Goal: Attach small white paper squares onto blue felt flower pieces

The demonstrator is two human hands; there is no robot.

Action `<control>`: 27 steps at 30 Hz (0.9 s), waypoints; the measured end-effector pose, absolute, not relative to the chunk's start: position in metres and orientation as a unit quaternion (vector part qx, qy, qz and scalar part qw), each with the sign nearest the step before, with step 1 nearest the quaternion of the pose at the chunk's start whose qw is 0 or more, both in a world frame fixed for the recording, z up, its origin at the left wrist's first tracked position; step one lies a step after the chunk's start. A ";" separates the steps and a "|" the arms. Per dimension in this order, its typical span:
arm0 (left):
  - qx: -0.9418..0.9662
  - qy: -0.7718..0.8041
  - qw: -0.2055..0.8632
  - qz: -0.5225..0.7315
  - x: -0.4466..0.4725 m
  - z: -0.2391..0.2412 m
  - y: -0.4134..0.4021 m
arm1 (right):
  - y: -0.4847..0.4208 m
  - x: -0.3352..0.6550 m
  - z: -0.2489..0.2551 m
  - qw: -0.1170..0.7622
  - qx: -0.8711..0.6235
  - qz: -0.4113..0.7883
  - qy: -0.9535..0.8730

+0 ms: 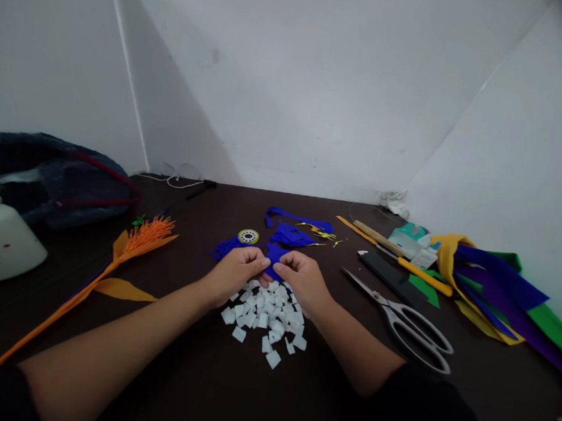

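Observation:
Between my two hands is a small piece of blue crepe paper or fabric (275, 254), pinched at its lower edges. My left hand (242, 273) is closed on its left side, thumb and forefinger together. On its right side, my right hand (305, 280) grips it the same way. Right below the hands lies a heap of small white squares (264, 315). A fringed blue tuft (225, 248) and a round tape roll (248, 236) sit just beyond my left hand. More blue pieces (293, 236) with yellow threads (325, 235) lie behind.
Grey-handled scissors (412, 325), a black flat case (391, 279) and a yellow cutter (424, 276) lie to the right, near coloured strips (501, 296). An orange paper flower (149, 236) with a long stem lies left, by a white container (4, 242) and a dark bag (85, 187).

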State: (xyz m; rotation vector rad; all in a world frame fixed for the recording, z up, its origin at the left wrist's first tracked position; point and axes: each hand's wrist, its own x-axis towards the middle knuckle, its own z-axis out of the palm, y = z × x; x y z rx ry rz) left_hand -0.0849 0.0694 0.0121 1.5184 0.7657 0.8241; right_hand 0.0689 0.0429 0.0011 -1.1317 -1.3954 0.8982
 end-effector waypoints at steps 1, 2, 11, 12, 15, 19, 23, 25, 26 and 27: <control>0.652 0.321 0.589 0.352 -0.085 0.013 0.069 | 0.042 0.069 0.002 0.541 -0.472 0.386 -0.580; 0.653 0.315 0.593 0.351 -0.085 0.015 0.068 | 0.041 0.068 0.004 0.545 -0.468 0.395 -0.572; 0.674 0.289 0.588 0.341 -0.086 0.020 0.064 | 0.041 0.068 0.003 0.579 -0.411 0.467 -0.526; 0.678 0.289 0.584 0.339 -0.086 0.020 0.064 | 0.041 0.068 0.002 0.582 -0.404 0.474 -0.523; 0.688 0.290 0.575 0.334 -0.086 0.020 0.064 | 0.042 0.068 0.001 0.588 -0.396 0.478 -0.519; 0.689 0.285 0.575 0.337 -0.086 0.020 0.065 | 0.043 0.068 0.000 0.591 -0.403 0.467 -0.520; 0.689 0.277 0.576 0.340 -0.085 0.021 0.063 | 0.042 0.069 -0.001 0.586 -0.398 0.464 -0.532; 0.689 0.283 0.577 0.335 -0.084 0.022 0.062 | 0.042 0.069 0.000 0.588 -0.404 0.447 -0.539; 0.690 0.287 0.576 0.331 -0.084 0.023 0.062 | 0.042 0.070 0.000 0.588 -0.412 0.436 -0.543; 0.692 0.290 0.573 0.330 -0.084 0.023 0.062 | 0.042 0.070 0.000 0.586 -0.421 0.426 -0.546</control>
